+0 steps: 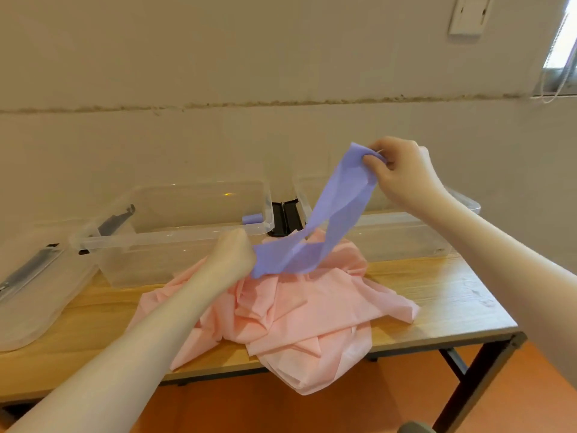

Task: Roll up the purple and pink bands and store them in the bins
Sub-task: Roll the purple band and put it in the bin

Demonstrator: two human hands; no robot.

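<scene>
Purple band hangs in the air between both hands, above the heap of pink bands on the table. The right hand pinches its upper end between thumb and fingertips; the left hand is closed round its lower end, just over the pink heap. The strip is twisted along its length, so the step in hand, as I judge it, wants the twist shaken out and the band pulled flat before rolling from one end, tight and even (a slack start would likely unravel in the bin). One small purple roll seems to lie already in the left clear bin; a second clear bin stands to the right. The wooden table meets a plain pale wall, with an orange floor below.
</scene>
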